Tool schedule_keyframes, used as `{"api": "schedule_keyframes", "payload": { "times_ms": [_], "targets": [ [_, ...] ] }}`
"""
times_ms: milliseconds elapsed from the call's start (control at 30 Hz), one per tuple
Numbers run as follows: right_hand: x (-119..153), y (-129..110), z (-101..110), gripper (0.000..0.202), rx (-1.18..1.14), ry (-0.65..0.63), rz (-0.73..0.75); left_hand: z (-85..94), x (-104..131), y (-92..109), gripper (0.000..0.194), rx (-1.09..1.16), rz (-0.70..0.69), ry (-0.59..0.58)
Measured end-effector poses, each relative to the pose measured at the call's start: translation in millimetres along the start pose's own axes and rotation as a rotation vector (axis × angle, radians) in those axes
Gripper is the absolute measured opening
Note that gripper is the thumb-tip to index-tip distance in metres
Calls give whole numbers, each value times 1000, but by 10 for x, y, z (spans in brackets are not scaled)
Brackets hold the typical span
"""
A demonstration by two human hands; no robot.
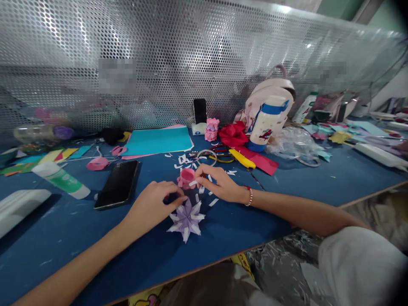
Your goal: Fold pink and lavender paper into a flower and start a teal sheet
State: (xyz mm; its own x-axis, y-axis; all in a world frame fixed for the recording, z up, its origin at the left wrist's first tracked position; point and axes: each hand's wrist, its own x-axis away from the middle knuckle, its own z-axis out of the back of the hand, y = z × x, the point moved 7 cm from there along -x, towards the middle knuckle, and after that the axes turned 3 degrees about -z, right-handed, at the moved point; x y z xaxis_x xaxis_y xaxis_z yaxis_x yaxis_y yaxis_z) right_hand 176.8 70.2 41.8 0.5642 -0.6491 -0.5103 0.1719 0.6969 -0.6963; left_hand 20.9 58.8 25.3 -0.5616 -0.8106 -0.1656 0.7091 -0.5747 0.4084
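A purple folded-paper star with white strips on its points lies near the front of the blue table. My left hand is at its upper point, thumb and fingertips pinched together on the tip. My right hand, wearing a beaded bracelet, pinches a small white paper strip above the star. Just behind that strip sits a pink paper cup shape. More white strips lie scattered around my right hand.
Behind my hands lie a tape ring, a yellow cutter, red paper and blue sheets. A black phone and glue tube are at left. A white bottle and backpack stand at right.
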Motion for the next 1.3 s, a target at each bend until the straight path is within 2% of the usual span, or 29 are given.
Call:
{"api": "schedule_keyframes", "payload": {
  "times_ms": [167, 367, 533, 700, 967, 1133, 1300],
  "targets": [
    [-10, 67, 9, 16, -11, -4, -43, -65, -9, 5, 12, 128, 11, -67],
    [-5, 55, -39, 19, 36, -64, -42, -82, 23, 48, 9, 234, 45, -81],
    [11, 49, -104, 19, 94, -130, -1, -106, 33, 79, 20, 314, 64, -37],
    [16, 28, -146, 19, 142, -218, 53, -168, 39, 46, 17, 338, 114, -93],
    [51, -243, -294, 21, 595, -425, 322, -146, 10, 45, 21, 448, 102, -46],
    [94, -350, -406, 21, 852, -452, 456, -174, 13, 21, 20, 456, 102, -56],
    [124, -386, -461, 13, 901, -470, 486, -204, 8, 11, 17, 537, 123, -94]
  ]
}}
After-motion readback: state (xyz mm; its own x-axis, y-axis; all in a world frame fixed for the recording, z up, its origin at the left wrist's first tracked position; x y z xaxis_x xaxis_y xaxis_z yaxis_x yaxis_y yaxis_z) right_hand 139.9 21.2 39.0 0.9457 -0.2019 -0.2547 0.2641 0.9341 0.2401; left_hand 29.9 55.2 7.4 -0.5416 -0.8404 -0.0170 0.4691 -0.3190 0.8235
